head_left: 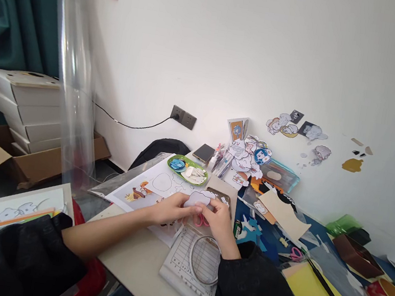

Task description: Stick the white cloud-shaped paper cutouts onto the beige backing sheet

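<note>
Head view shows both bare hands meeting above the worktop (129, 259), and between them is a pale cloud-shaped cut-out (198, 197). The left hand (173, 207) pinches its left side, with the thumb lying along the near edge. The right hand (217, 215) pinches the opposite side in a similar way, so both hands are closed narrowly on the same piece. Just below them are pink scissors handles (202, 221); whether a finger touches them, I cannot tell.

As I judge, the cut-out is very light and rather thin, like paper or card: stiff enough to keep flat, but easy to bend or crease. It may be a little slippery if the surface is coated. The better hold seems to be by the two side edges, with soft fingertips, without pressing on the wavy border.

Its long axis appears to run from left to right, from one hand to the other. The wavy edge points away from the person, toward the wall (211, 56), and the plain face looks up.

Beyond the hands is a green tray (191, 182) with small pieces; nearer to the person lies a notebook (181, 259).
</note>
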`<action>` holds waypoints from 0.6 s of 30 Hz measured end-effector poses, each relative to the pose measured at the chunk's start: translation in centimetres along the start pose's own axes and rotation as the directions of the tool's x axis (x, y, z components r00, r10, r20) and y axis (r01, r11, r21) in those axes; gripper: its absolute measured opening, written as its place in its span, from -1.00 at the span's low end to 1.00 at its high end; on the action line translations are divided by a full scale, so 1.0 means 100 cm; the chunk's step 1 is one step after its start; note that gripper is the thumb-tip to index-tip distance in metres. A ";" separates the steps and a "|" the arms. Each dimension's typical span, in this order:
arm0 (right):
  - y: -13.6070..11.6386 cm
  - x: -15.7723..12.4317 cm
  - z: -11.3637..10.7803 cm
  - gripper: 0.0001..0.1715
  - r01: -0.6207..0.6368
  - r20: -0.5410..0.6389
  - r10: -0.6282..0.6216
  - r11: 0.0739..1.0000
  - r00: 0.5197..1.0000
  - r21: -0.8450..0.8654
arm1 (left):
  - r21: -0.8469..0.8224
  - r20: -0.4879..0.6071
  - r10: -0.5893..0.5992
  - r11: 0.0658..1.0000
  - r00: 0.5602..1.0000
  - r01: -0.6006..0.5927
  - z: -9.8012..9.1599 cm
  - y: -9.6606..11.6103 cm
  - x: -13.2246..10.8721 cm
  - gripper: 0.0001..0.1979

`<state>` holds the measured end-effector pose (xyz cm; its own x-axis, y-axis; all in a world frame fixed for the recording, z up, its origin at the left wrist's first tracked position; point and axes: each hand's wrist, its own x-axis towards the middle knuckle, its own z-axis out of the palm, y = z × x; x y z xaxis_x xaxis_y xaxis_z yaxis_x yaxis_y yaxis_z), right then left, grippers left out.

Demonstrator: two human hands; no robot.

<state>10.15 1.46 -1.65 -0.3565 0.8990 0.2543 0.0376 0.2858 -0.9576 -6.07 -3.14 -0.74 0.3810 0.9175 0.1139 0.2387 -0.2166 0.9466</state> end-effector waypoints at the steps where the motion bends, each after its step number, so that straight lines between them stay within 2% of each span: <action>1: 0.000 0.000 0.000 -0.80 -0.010 0.010 0.010 1.000 1.000 -0.009 | -0.022 0.021 -0.006 1.000 1.000 0.007 0.000 0.000 0.000 -0.54; 7: -0.005 -0.001 -0.005 -0.64 -0.029 0.009 0.029 0.999 1.000 0.024 | -0.146 0.089 -0.071 0.986 0.993 0.084 0.001 0.005 -0.001 -0.46; 12: -0.002 0.000 -0.008 -0.66 -0.040 -0.054 0.044 0.996 0.998 0.074 | -0.191 0.031 -0.071 0.979 0.997 0.076 -0.001 0.008 0.000 -0.49; 18: 0.003 0.000 -0.005 -0.72 -0.062 -0.072 0.069 0.994 0.995 0.092 | -0.175 -0.009 -0.069 0.982 0.998 0.066 -0.001 0.001 0.002 -0.57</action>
<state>10.62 1.74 -1.82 -0.2851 0.9380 0.1971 -0.0266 0.1978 -0.9799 -6.06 -2.92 -0.54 0.3557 0.9332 0.0511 0.1029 -0.0934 0.9903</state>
